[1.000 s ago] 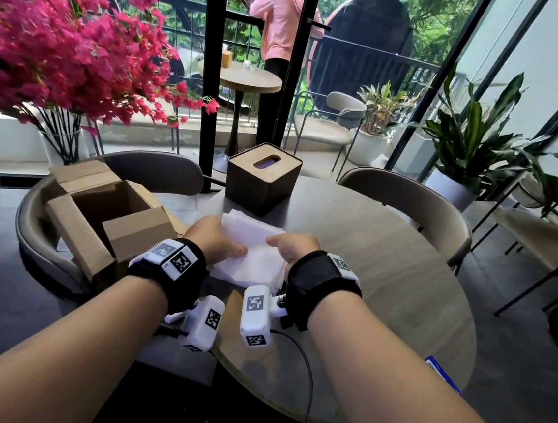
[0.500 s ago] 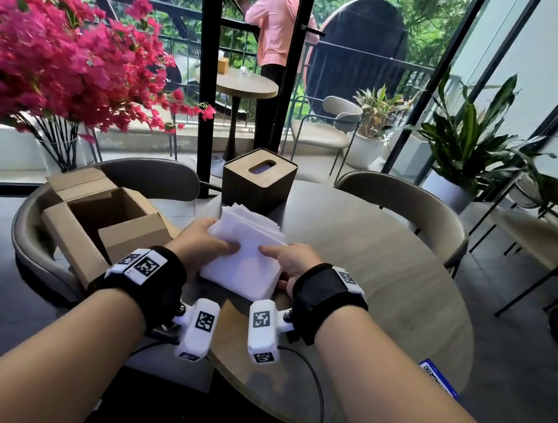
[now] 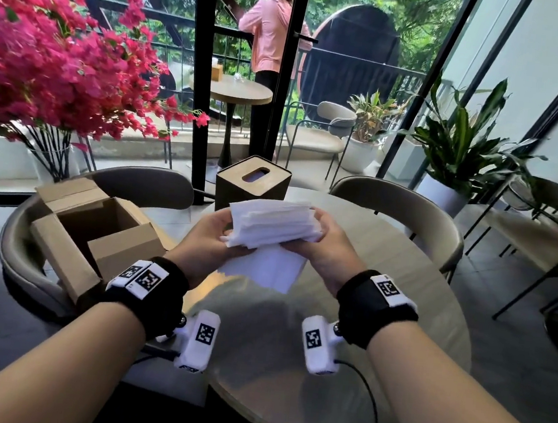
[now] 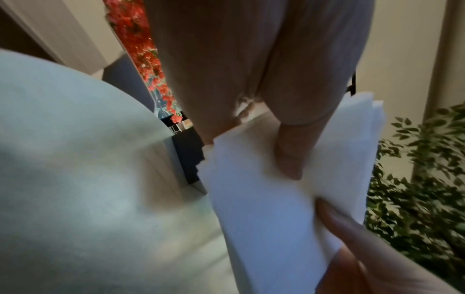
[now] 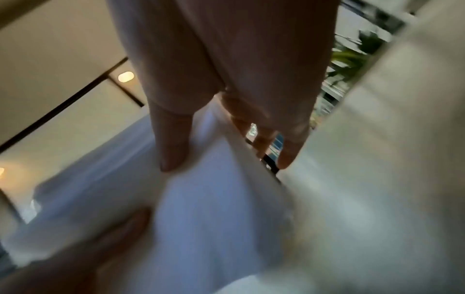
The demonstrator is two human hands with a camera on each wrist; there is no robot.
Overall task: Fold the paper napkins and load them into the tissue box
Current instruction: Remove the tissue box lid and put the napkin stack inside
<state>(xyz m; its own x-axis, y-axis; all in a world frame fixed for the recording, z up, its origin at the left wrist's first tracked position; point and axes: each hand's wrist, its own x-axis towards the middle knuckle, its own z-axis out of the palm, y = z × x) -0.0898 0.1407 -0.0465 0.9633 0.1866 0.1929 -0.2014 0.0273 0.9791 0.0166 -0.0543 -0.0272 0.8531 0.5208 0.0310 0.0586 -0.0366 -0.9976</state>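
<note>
A stack of white paper napkins [image 3: 271, 226] is bent over and held above the round table [image 3: 417, 294]. My left hand [image 3: 215, 230] grips its left side and my right hand [image 3: 319, 241] grips its right side. In the left wrist view my thumb presses the napkin stack [image 4: 264, 189], and my other hand's fingers touch it from below. In the right wrist view my thumb lies on the blurred napkins [image 5: 201, 199]. The dark tissue box [image 3: 252, 186] with a wooden slotted lid stands just behind the napkins.
An open cardboard box [image 3: 96, 233] sits on the chair at the left. Pink flowers [image 3: 45, 59] stand at far left. Beige chairs [image 3: 408, 214] ring the table. A person in pink stands outside by another table [image 3: 235, 91]. Potted plants [image 3: 459, 151] stand right.
The napkin stack lay flat on the table under both hands; both hands have lifted it off the table and bent it over, towards the tissue box.
</note>
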